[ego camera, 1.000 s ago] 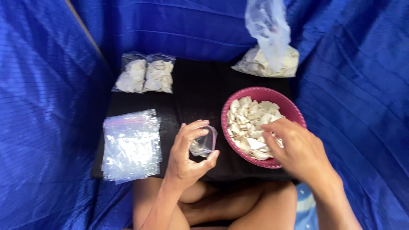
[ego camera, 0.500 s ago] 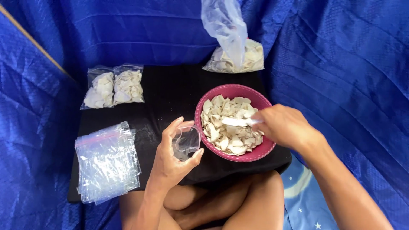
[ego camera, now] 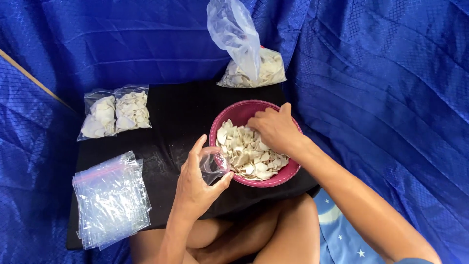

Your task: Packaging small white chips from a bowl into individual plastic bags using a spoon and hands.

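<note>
Holding small clear bag [ego camera: 213, 165] in left hand [ego camera: 195, 188], beside pink bowl [ego camera: 288, 168].

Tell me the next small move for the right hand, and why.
Probably close the right hand on a few chips and carry them to the small bag. That hand rests on the chips in the pink bowl, while the left hand holds the clear bag open beside the bowl's rim, apparently empty.
</note>
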